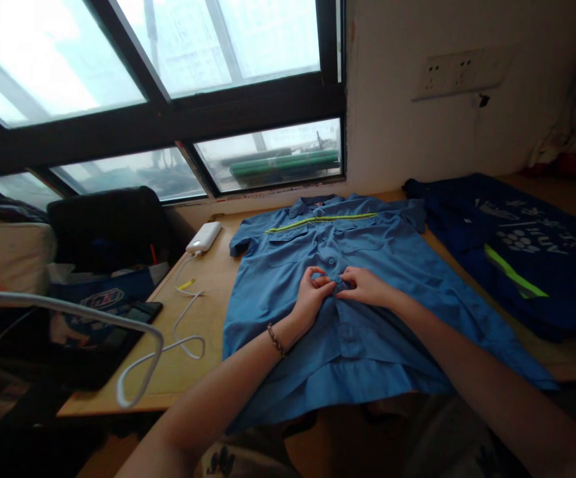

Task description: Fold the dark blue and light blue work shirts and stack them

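Left hand (314, 292) and right hand (365, 286) pinch the front of a blue short-sleeved button-up shirt (282, 292). Across the smooth wooden surface (198, 372) lie a rounded white power bank (204, 237), that creased shirt spread flat, and a printed navy garment (472, 259).

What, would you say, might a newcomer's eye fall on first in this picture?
Probably the blue short-sleeved cloth shirt with its yellow-green stripe, spread on the pale wooden table, pinched at the front by the left hand and right hand. Next, perhaps, the bright black-framed glass window beyond it, and the navy cloth garment with white print to its right.
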`<state>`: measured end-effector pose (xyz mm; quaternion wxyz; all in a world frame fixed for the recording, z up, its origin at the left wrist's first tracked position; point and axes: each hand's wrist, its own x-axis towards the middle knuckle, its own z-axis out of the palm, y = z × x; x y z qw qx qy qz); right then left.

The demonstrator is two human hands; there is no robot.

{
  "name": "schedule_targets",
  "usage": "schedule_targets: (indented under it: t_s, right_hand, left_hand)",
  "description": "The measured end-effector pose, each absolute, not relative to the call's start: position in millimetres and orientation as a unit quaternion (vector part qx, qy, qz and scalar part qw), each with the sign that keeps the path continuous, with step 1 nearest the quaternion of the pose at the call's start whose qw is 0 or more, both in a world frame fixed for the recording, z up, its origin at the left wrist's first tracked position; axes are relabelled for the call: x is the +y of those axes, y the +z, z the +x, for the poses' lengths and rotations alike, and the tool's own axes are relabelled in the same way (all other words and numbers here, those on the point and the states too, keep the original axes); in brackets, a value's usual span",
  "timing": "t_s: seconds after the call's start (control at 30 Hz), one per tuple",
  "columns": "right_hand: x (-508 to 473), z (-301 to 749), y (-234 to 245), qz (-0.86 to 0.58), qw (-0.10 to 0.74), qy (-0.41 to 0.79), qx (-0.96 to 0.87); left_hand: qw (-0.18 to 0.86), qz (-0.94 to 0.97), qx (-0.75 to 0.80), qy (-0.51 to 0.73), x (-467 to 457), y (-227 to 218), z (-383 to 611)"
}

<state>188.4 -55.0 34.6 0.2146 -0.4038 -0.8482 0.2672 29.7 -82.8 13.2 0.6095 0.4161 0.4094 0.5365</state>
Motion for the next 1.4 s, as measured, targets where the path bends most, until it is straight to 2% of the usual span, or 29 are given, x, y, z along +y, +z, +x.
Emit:
schedule_targets:
  t_s: [0.3,0.5,0.7,0.9,1.07,1.17,1.4]
  right_hand:
    - [-51.7,190.3,27.3,-0.397,0.188,0.257,-0.861]
    - [-95.5,182.2,53.9,-0.527,0.220,0.116,-0.813]
    - [-146.4,166.6,41.5,-0.494,0.175,0.063,-0.849]
    - [-123.0,178.2,30.4,-0.451,0.178,0.122,-0.866]
    - [-118.7,185.3,31.7,-0.469,0.196,0.123,-0.852]
    - [-116.1,187.7,30.6,-0.480,0.214,0.171,-0.834]
    - [-105.8,193.3,32.2,-0.481,0.226,0.247,-0.811]
  left_hand:
    - [0.508,0.559,0.460,0.467,-78.6,9.9,28.1]
    - [0.466,0.599,0.460,0.461,-64.7,2.2,28.2]
    - [0.446,0.630,0.449,0.450,-32.0,9.7,22.7]
    - [0.456,0.680,0.411,0.401,-14.0,21.1,24.0]
    - [0.448,0.682,0.417,0.402,-19.7,22.0,25.6]
    - [0.447,0.704,0.398,0.381,-28.7,22.4,21.7]
    - [0.342,0.797,0.351,0.353,-43.5,15.4,9.0]
